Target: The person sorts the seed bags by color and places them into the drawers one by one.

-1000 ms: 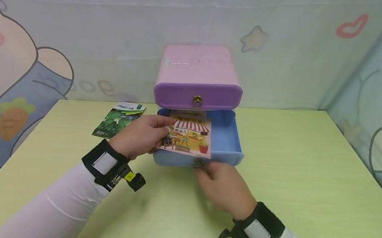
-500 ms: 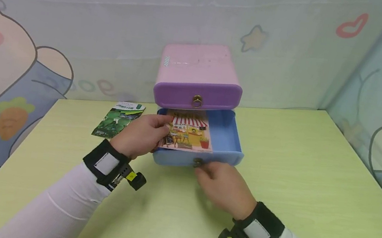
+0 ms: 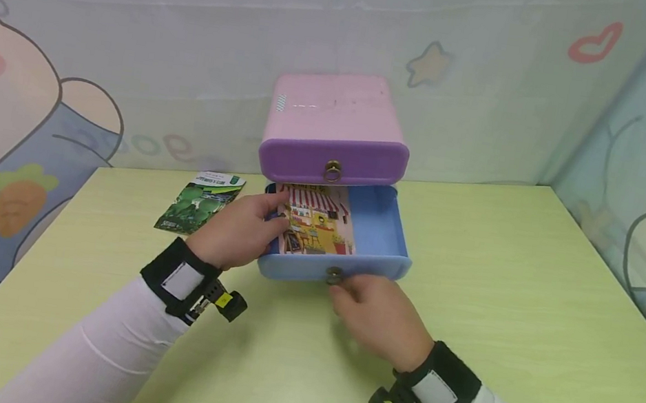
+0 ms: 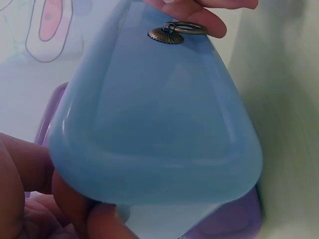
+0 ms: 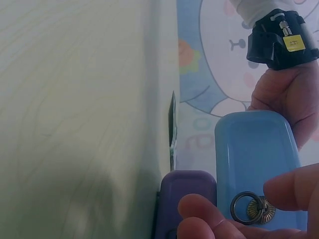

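A pink drawer box has its light blue drawer pulled out under a purple drawer front. Inside, toward the left, lies a picture card showing a shop with a striped awning. My left hand pinches the card's left edge at the drawer's left wall; in the left wrist view its curled fingers lie beside the drawer's corner. At the drawer's front, my right hand has thumb and fingers around the brass ring pull. Part of the card is hidden by the left hand.
A green seed-packet-like pouch lies flat left of the box, behind the left hand. Another purple front shows below the blue drawer. A printed cloth hangs close behind the box along the back edge of the pale table.
The card has gone down and back into the drawer, its near edge dropping behind the front wall. My right hand stays at the ring pull.
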A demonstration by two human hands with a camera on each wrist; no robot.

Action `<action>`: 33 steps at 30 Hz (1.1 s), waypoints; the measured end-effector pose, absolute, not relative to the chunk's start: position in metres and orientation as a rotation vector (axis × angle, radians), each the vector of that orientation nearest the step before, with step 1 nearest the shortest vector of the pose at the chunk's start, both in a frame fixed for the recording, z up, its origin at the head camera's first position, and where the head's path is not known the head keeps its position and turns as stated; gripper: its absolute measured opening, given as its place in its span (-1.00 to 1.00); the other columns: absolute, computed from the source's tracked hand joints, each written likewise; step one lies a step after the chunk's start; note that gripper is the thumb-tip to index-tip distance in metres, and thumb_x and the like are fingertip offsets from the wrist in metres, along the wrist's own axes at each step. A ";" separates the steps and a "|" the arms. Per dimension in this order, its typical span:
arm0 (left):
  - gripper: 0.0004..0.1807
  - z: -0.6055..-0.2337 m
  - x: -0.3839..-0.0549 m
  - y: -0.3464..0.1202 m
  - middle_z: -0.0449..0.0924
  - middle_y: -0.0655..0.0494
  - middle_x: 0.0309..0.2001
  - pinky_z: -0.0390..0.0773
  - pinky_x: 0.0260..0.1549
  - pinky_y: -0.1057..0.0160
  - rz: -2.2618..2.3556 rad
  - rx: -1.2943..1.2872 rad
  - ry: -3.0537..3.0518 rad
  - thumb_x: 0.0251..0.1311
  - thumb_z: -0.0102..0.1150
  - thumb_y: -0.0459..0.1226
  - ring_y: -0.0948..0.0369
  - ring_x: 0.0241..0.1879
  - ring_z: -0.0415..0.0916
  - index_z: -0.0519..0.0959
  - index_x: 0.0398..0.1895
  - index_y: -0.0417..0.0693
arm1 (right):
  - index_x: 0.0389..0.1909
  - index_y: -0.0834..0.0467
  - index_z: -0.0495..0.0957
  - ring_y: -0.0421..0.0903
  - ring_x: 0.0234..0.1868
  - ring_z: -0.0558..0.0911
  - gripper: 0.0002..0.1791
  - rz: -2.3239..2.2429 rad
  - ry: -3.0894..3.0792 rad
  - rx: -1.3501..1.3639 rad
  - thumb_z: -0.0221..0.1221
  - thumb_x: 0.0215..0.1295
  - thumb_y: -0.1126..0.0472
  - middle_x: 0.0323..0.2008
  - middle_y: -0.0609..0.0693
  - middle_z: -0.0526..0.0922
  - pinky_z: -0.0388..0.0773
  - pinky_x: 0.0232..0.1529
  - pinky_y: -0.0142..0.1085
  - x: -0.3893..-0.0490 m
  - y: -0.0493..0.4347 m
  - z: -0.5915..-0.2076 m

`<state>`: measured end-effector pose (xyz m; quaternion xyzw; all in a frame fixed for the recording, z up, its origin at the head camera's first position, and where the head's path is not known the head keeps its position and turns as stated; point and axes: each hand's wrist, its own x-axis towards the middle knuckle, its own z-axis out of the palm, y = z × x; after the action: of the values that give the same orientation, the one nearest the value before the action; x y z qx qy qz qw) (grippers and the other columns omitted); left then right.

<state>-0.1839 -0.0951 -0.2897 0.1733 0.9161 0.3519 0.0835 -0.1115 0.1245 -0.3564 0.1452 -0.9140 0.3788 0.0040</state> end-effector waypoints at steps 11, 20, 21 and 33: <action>-0.40 -0.287 -0.177 -0.095 0.31 -0.01 0.27 0.46 -0.04 0.06 0.994 0.553 2.819 0.38 -0.11 -0.08 0.22 -0.01 0.33 0.12 0.43 -0.03 | -0.36 0.14 0.62 -0.09 -0.57 0.58 -0.70 1.543 -2.889 0.362 0.01 0.37 0.05 -0.51 -0.07 0.65 0.56 -0.64 -0.20 -0.113 0.124 -0.357; -0.50 -0.291 -0.177 -0.101 0.42 0.05 0.16 0.50 -0.11 0.04 1.075 0.534 2.864 0.36 -0.08 -0.03 0.20 -0.06 0.39 0.33 0.31 0.04 | -0.42 0.21 0.59 -0.01 -0.48 0.59 -0.65 1.982 -2.759 0.067 0.05 0.33 0.01 -0.50 0.02 0.68 0.58 -0.44 -0.21 -0.111 0.120 -0.356; -0.51 -0.291 -0.176 -0.102 0.48 0.02 0.06 0.53 -0.25 0.06 1.099 0.519 2.859 0.35 -0.09 -0.02 0.17 -0.18 0.43 0.35 0.30 0.06 | -0.37 0.23 0.60 -0.01 -0.49 0.59 -0.64 2.025 -2.739 0.049 0.05 0.33 0.00 -0.49 0.03 0.68 0.57 -0.44 -0.22 -0.111 0.120 -0.356; -0.56 -0.300 -0.171 -0.114 0.46 0.10 0.05 0.55 -0.52 0.12 1.265 0.476 2.854 0.33 0.00 -0.07 0.23 -0.28 0.50 0.39 0.23 0.02 | 0.07 0.29 0.29 -0.07 -0.57 0.53 -0.56 2.725 -2.237 -0.011 0.04 0.37 0.04 -0.41 0.14 0.66 0.54 -0.53 -0.28 -0.114 0.117 -0.363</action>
<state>-0.1712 -0.1143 -0.3000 0.1508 0.9038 0.4004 -0.0083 -0.1139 0.1174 -0.3632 -0.0032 -0.6229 0.7587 -0.1906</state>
